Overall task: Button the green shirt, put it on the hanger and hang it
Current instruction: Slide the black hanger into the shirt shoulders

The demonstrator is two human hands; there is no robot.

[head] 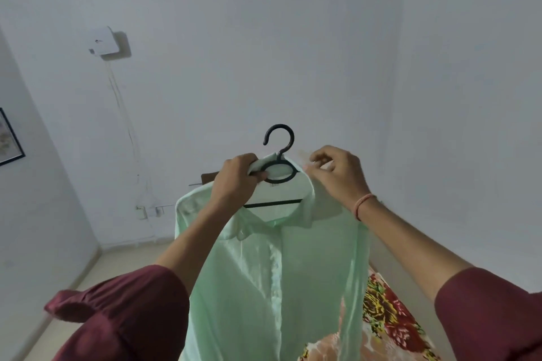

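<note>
The pale green shirt hangs in the air in front of me on a black hanger, its front placket closed and its collar around the hanger's neck. The hanger's hook points up, free of any rail. My left hand grips the hanger's left shoulder together with the collar. My right hand pinches the collar fabric at the right of the hanger's neck. The hanger's lower bar shows inside the collar opening.
A white wall stands close behind the shirt, with a small white box mounted high on the left and a cable running down. A floral bedsheet lies at lower right. A framed picture hangs at far left.
</note>
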